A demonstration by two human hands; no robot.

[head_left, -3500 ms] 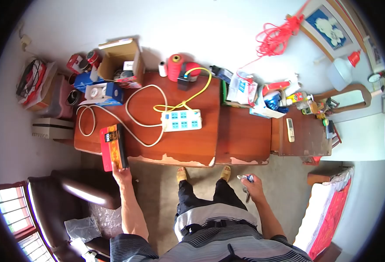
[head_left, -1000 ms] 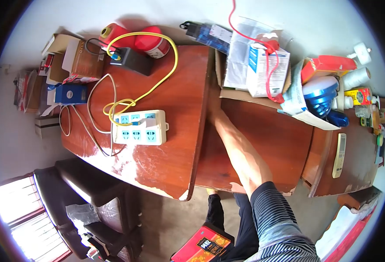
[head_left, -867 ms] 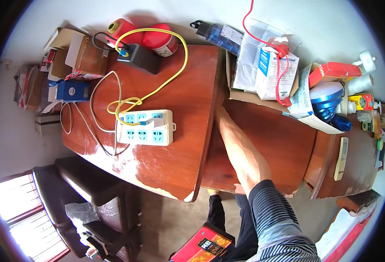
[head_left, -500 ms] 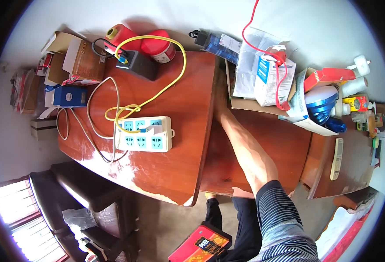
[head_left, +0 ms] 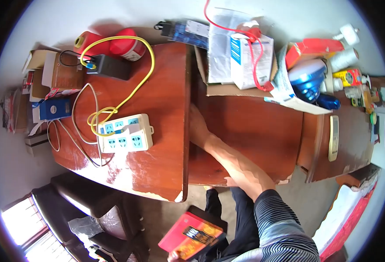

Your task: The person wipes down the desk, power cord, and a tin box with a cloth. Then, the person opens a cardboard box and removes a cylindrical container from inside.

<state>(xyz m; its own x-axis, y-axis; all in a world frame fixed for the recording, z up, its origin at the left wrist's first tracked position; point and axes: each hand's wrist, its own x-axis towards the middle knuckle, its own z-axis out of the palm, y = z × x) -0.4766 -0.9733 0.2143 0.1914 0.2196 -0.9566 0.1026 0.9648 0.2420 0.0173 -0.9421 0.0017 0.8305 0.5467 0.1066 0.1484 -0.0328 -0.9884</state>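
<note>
Head view: left hand (head_left: pixel 173 256) grips red box (head_left: pixel 191 231) by its near edge; right hand (head_left: pixel 197 125), grip unclear.

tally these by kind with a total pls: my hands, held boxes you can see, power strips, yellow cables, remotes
Hands: 2, left hand and right hand (partly hidden)
Held box in view: 1
Power strip: 1
Yellow cable: 1
Remote control: 1
Total: 6

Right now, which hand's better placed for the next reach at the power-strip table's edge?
Probably the right hand: it is at the edge of that table, though its fingertips are hidden. The left hand is low in the view, holding the red box.
</note>
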